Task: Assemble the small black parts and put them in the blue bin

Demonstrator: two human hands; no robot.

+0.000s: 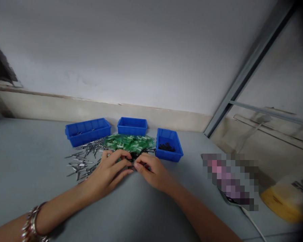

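My left hand [108, 173] rests on the grey table [27, 161], fingers bent, its tips meeting those of my right hand [151, 171]. Both hands pinch at something small and dark between them that I cannot make out. Just beyond the fingers lies a heap of small green pieces [128, 143]. To the left of it several thin metal pins [84, 159] are scattered. A bracelet [34, 223] circles my left wrist.
Three blue bins stand at the back: a wide one [87, 131] at left, a small one [132, 126] in the middle, and one [168, 145] holding small black parts at right. A blurred-out object [229, 178] and a yellow container [285, 198] lie far right. A wall rises behind.
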